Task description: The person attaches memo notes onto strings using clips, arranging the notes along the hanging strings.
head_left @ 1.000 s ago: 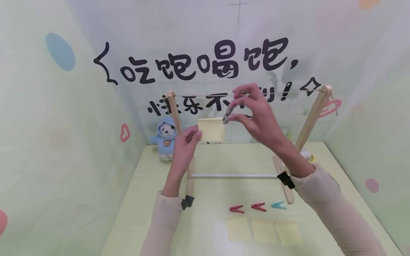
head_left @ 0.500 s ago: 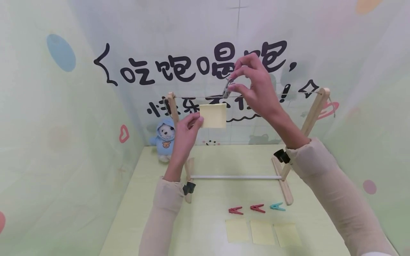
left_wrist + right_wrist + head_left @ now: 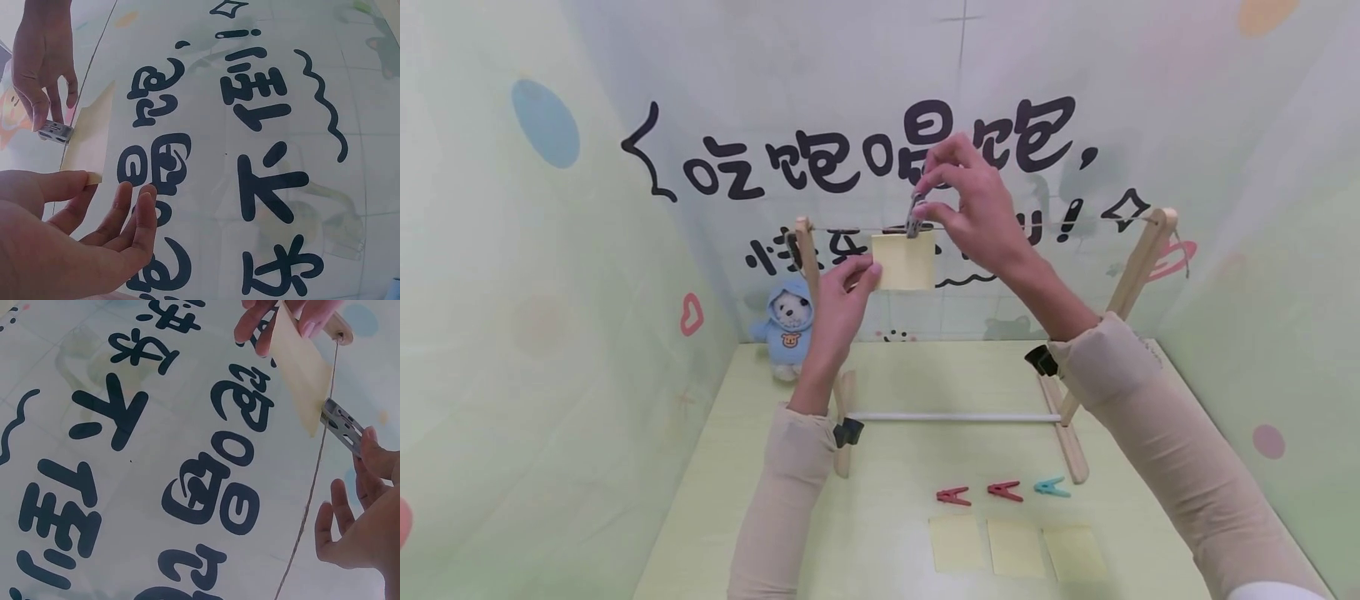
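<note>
My left hand pinches a pale yellow paper square by its left edge, holding it upright at the string. Between the thumb and fingers of my right hand is a grey metal clothes peg, pointing down. Its tip overlaps the paper's top edge in the head view. In the right wrist view the peg has its jaws right at the string and the paper's edge. The left wrist view shows the paper edged up against the string, beside the peg.
Wooden posts carry the string, with a white rod between their feet. On the table lie two red pegs, a teal peg and three more paper squares. A blue-hooded plush toy sits back left.
Both hands have risen, bringing the paper square up to the string. My right hand first lifted the peg above the string, then lowered it leftward onto the paper's top edge.
</note>
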Demonstrator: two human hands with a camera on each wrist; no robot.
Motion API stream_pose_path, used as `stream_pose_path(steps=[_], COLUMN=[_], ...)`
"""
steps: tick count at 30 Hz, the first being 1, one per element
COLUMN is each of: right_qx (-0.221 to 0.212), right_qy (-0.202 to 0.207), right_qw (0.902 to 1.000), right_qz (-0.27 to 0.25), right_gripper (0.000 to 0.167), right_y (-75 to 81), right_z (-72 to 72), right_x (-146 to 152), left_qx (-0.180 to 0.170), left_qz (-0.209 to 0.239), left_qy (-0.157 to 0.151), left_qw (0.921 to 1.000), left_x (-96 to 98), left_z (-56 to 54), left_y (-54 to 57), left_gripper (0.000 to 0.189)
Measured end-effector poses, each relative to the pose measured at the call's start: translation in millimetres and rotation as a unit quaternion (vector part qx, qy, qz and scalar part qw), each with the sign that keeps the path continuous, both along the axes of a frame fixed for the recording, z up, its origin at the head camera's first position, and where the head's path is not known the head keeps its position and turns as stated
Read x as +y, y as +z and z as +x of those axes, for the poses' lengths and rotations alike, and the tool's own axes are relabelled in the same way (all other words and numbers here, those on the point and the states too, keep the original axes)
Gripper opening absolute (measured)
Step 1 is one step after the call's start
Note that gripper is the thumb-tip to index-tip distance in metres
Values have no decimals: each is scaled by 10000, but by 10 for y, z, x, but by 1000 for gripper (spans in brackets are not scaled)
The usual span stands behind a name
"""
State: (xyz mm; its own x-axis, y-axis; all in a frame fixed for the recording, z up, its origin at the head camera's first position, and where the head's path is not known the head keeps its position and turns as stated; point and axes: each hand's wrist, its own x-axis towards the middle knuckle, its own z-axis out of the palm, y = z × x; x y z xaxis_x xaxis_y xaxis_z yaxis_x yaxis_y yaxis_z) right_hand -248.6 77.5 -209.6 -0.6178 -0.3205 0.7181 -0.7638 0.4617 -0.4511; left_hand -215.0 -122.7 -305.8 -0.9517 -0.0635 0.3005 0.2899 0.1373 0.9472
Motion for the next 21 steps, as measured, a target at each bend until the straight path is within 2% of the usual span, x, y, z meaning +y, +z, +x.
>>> stream_pose_path(steps=[5, 10, 15, 21], right_qx=[43, 44, 59, -132], right_qy=[38, 56, -19, -134], right_qw=[10000, 10000, 9995, 9976], right_qz=[18, 64, 296, 664], right_gripper=[13, 13, 15, 19], right_y=[-25, -41, -55, -66], right_z=[-12, -26, -33, -34], right_x=[-27, -59, -81, -95], left_qx=[-59, 24, -34, -156], left_qz=[34, 51, 21, -58], left_qy=[36, 69, 138, 200], left_qw=[10000, 10000, 9999, 9997], left_x=[1, -1, 9, 28], left_z=[0, 1, 12, 27], left_y=[-1, 1, 18, 22], left_gripper=[25, 25, 28, 27])
